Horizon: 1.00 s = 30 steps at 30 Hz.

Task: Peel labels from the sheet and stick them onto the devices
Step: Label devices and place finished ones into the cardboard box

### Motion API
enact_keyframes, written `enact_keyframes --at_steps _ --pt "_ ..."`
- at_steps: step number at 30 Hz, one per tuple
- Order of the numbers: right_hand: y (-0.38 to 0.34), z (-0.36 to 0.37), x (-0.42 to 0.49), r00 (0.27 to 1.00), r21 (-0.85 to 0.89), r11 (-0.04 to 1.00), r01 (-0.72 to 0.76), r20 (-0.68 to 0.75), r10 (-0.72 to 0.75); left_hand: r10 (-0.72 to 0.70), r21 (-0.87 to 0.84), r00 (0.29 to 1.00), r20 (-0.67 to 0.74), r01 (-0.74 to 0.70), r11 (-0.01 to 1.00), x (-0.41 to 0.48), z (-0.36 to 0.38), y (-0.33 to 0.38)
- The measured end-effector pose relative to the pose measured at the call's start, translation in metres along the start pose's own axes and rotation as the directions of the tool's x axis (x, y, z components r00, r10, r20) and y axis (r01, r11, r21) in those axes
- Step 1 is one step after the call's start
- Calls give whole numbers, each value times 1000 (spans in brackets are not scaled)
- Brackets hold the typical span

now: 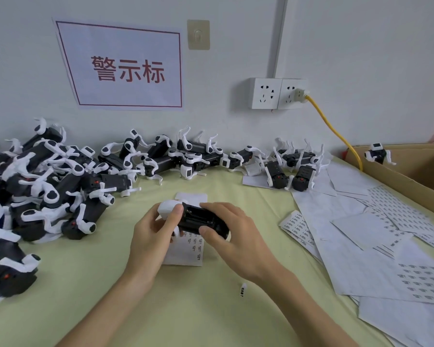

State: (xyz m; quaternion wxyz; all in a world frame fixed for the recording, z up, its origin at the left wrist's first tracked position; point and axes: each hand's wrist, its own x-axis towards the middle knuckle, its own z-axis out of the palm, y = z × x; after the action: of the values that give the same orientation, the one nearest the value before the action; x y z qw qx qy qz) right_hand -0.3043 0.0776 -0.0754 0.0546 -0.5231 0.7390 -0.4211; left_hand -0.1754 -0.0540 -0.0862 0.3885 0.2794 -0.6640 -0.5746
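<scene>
**Black-and-white device held in both hands above the label sheet**

At the centre of the frame you hold one device (203, 220) in both hands, just above the pale green table cover (211, 309). Your left hand (153, 236) grips its white end, thumb on top. Your right hand (238, 236) curls round its black body, fingers over the far side and thumb pressed on the near side. The device's dark upper face is turned towards you.

Directly beneath your hands lies the label sheet (186, 251), flat on the cover, with printed labels showing on the part nearest your right thumb. One loose label (243, 289) lies alone on the cover below your right wrist.

A dense pile of devices (48, 191) fills the left of the frame. A looser row of devices (198, 156) runs along the foot of the wall, towards the right.

At the right edge stands an open cardboard box (411, 179). A single boxed device (378, 154) shows at its far left corner; the near wall hides the rest of the interior. Overlapping backing sheets (361, 234), some still carrying labels, spread from the box to the lower right.

On the wall are a red-bordered sign (125, 68), upper left, and a double socket (277, 93) with a yellow cable (336, 134) plugged in.
</scene>
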Motion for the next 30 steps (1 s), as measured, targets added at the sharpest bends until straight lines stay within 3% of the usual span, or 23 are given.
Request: enact_keyframes --at_steps 2,5,7,11,15,18,21,23,26,28,30 --pt "-1 -1 0 1000 117 993 -31 7 31 -81 -46 991 111 86 995 3 -3 4" --pt "-2 -3 0 999 192 981 -39 -21 44 -142 -203 895 423 246 948 6 -11 10" --pt "-2 -5 1 999 225 974 -27 -15 31 -137 -189 850 508 265 945 4 -12 11" --pt "-2 -9 0 1000 249 968 9 -12 -6 -192 -143 893 407 270 952 -2 -6 8" --pt "-3 -10 1 999 256 965 50 -16 -47 -178 -208 927 329 255 944 -3 -2 9" --pt "-2 -11 3 997 291 955 -56 -32 68 -166 -248 937 309 248 936 -2 -3 9" --pt "1 -11 6 985 336 933 -129 -66 160 -117 -256 919 378 225 940 -3 -3 12" --pt "2 -12 8 967 433 887 -160 -112 229 -98 -291 911 400 228 929 -2 -4 14" --pt "5 -17 11 913 637 737 -226 -126 388 -97 -335 905 415 251 908 2 -9 20" --pt "7 -21 12 888 722 652 -233 -115 445 -131 -274 913 387 250 929 4 -12 21" --pt "7 -23 14 878 768 605 -210 -124 463 -144 -156 951 275 192 969 4 -11 18"
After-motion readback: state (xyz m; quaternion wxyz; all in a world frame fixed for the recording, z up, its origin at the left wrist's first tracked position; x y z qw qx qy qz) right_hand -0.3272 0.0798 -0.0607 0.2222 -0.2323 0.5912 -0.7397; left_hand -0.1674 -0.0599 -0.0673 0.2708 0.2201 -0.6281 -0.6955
